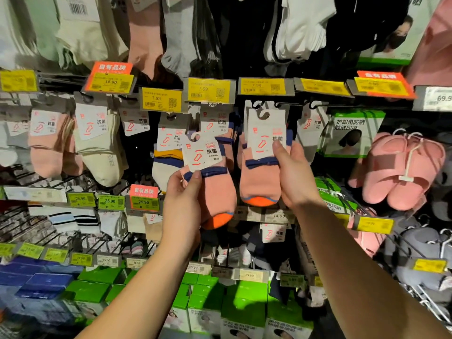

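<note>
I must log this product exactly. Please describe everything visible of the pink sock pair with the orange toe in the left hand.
The pink knitted sock pair has a navy band at its opening, an orange toe and a thin blue line above it. A white card label with a hook cut-out, a red sock drawing and dark print covers its top. It appears off the peg, tilted, toe down. The left hand pinches it at the navy band.

抗菌 on the left sock card point(205, 154) and the right sock card point(266, 138); 7.99 on a yellow tag point(161, 100); 自有品牌 on an orange sign point(112, 67) (16.90 just beneath); 25.90 on a green tag point(111, 201).
</note>
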A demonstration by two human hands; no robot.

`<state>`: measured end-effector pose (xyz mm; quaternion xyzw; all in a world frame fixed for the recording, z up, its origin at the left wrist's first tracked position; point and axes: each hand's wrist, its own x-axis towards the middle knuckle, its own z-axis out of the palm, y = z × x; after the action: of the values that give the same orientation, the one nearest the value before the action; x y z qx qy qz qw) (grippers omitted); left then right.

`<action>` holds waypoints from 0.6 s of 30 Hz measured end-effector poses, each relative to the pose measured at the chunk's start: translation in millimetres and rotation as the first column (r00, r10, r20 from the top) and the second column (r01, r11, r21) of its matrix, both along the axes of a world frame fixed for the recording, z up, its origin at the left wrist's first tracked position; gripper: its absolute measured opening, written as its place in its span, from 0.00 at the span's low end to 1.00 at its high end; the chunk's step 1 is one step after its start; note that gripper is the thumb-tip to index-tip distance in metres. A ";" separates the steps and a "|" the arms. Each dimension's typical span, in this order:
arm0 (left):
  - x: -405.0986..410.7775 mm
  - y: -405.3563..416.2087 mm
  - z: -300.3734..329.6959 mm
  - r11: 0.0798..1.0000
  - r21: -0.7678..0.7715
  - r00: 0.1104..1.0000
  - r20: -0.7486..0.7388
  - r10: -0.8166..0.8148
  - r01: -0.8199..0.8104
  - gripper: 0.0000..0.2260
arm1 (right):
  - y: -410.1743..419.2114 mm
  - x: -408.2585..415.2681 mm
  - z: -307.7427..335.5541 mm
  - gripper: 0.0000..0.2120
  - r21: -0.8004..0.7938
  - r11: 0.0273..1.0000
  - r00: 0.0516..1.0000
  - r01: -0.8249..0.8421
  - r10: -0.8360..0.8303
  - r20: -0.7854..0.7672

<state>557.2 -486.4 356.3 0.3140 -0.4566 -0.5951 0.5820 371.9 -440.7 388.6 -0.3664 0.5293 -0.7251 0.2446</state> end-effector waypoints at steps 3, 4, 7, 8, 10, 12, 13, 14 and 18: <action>0.2 1.7 1.6 1.000 0.000 1.000 -0.005 -0.016 0.016 0.06 | -9.4 -9.7 12.1 0.07 -0.014 0.999 0.998 0.030 -0.031 -0.061; 0.6 2.1 1.7 1.000 -0.001 1.000 -0.006 -0.019 0.019 0.06 | -13.2 -11.7 15.8 0.08 -0.004 0.999 0.996 0.040 -0.040 -0.079; 0.8 3.2 2.5 0.999 -0.009 0.999 -0.002 -0.035 0.035 0.09 | -26.8 -19.7 23.2 0.13 0.050 0.995 0.988 0.083 -0.076 -0.134; 0.8 4.1 3.2 0.999 -0.010 0.999 -0.002 -0.038 0.038 0.10 | -29.7 -21.2 24.6 0.14 0.069 0.993 0.987 0.093 -0.083 -0.139; 0.6 5.5 4.4 0.999 -0.009 0.999 0.001 -0.041 0.041 0.11 | -37.6 -28.1 22.3 0.13 0.112 0.988 0.982 0.105 -0.086 -0.166; 0.5 7.2 5.7 0.999 -0.004 0.999 0.002 -0.048 0.048 0.11 | -42.5 -32.4 20.1 0.15 0.138 0.981 0.975 0.134 -0.105 -0.195; 0.3 7.7 6.1 0.999 -0.005 0.999 0.001 -0.052 0.052 0.10 | -44.5 -33.7 19.6 0.17 0.150 0.977 0.969 0.155 -0.121 -0.213; 0.3 8.6 6.7 0.999 -0.005 0.999 0.001 -0.052 0.052 0.09 | -45.7 -34.5 20.3 0.19 0.170 0.970 0.961 0.175 -0.131 -0.242; -1.6 11.8 9.1 0.999 0.006 0.998 -0.016 -0.053 0.053 0.08 | -60.0 -45.1 21.8 0.23 0.321 0.911 0.916 0.258 -0.126 -0.381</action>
<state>555.6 -474.6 365.4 0.2987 -0.4583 -0.6144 0.5686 326.8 -500.7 410.4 -0.3835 0.7236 -0.5575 0.1360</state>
